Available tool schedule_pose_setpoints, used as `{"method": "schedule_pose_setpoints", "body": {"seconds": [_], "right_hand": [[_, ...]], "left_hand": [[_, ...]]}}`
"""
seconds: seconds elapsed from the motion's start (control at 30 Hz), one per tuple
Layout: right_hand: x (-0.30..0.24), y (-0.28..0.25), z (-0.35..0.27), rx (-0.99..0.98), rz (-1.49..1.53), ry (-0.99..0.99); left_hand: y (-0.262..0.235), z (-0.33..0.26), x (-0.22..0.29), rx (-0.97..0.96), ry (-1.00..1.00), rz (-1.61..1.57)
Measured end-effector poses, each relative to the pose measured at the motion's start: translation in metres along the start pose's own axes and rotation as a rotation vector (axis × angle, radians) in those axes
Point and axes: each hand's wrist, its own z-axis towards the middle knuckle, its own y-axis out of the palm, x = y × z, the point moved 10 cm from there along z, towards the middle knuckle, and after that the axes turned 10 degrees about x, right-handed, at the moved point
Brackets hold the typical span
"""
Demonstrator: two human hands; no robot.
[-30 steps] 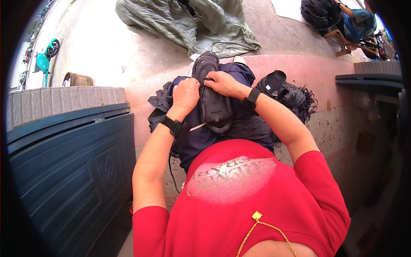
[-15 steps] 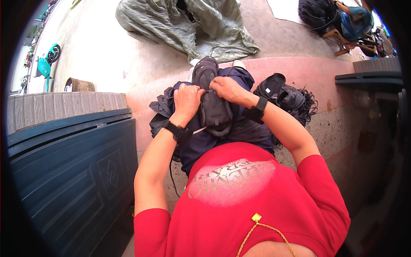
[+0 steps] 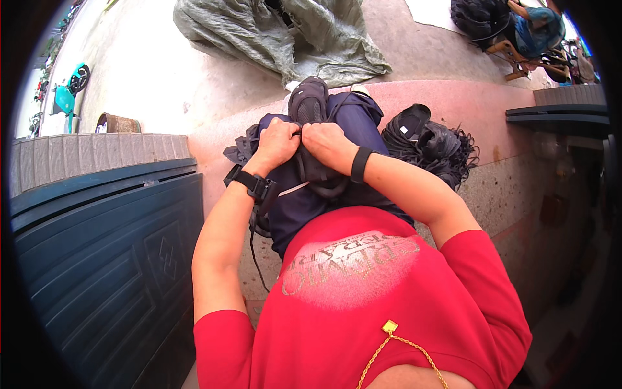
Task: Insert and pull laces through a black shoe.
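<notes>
A black mesh shoe upper (image 3: pixel 308 107) lies lengthwise over my lap, its rounded toe end pointing away from me. My left hand (image 3: pixel 277 142) is closed at its left edge, pinching it near the middle. From the other side my right hand (image 3: pixel 327 144) comes in with curled fingers, its tips meeting those of the left. What the right fingertips pinch is hidden between the hands. A thin dark lace (image 3: pixel 338 107) curves beside the right hand. The near part of the upper is mostly covered by my right hand and wrist.
More black shoe uppers with tangled laces (image 3: pixel 431 139) lie piled at my right. Dark pieces (image 3: pixel 243 146) hang by my left leg. A grey-green sheet (image 3: pixel 285 45) is heaped ahead. Blue door panels (image 3: pixel 107 259) stand at left; a wooden chair (image 3: pixel 512 58) is far right.
My right hand has rolled over and moved inward and down until its fingertips meet the left hand's. It covers more of the shoe upper. My left hand stays almost in place.
</notes>
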Motion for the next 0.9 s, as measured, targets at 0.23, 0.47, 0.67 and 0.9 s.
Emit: {"method": "schedule_pose_setpoints", "body": {"seconds": [0.23, 0.47, 0.67, 0.9], "right_hand": [[0.008, -0.01, -0.014, -0.07, 0.191, -0.039], [0.038, -0.062, -0.035, 0.129, 0.974, 0.22], [0.076, -0.008, -0.049, 0.038, 1.591, 0.975], [0.053, -0.025, -0.029, 0.036, 1.574, 0.798]], "left_hand": [[-0.04, -0.026, 0.026, 0.302, 0.018, -0.105], [-0.06, -0.032, 0.074, 0.424, 0.197, -0.146], [-0.062, -0.012, 0.081, 0.36, -0.155, -0.637], [-0.052, -0.013, 0.052, 0.359, -0.293, -0.572]]}}
